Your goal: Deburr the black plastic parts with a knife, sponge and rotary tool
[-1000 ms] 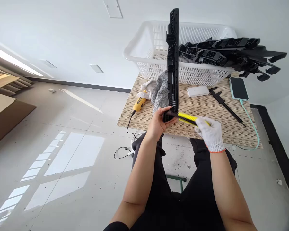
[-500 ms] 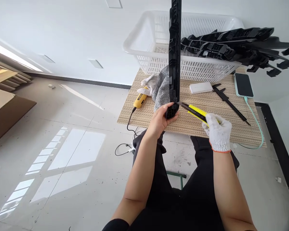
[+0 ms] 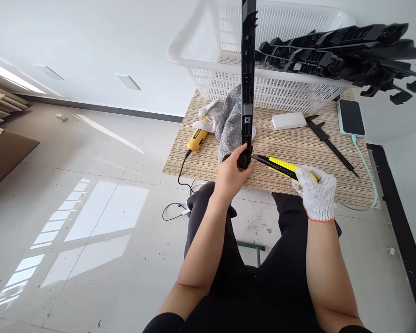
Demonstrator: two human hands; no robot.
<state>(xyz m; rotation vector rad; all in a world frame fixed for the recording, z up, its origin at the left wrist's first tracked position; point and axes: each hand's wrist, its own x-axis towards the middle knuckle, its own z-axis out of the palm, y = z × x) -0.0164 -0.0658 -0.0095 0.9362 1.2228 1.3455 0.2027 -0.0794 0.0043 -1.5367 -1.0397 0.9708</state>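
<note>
A bare L hand [image 3: 231,175] grips the lower end of a long black plastic strip [image 3: 247,88] over a wood-grain table [image 3: 280,143], thumb and fingers pinched around the tip, while a gloved R hand [image 3: 317,192] clasps a yellow-and-black utility knife [image 3: 284,167], fingers curled tight on its handle. The strip's long axis runs almost straight away from the wearer, up past the front of a white basket [image 3: 222,88] and out of the top of the pic; its tilt is hard to judge. The knife comes in from the R, lying crosswise, blade end pointing L and slightly away, just beside the strip's lower end, nr the L fingertips. Whether blade & plastic touch, can't tell. The L hand is nearer the strip, being on it; the R is apart, w/ the knife's length btwn. More black parts [image 3: 333,55] jut from the basket, upper R. Also on the tabletop: a grey fabric bundle [image 3: 230,132] behind the strip, a yellow corded tool [image 3: 197,138] to the L, calipers [image 3: 327,141] and a phone [image 3: 352,120] to the R.
</note>
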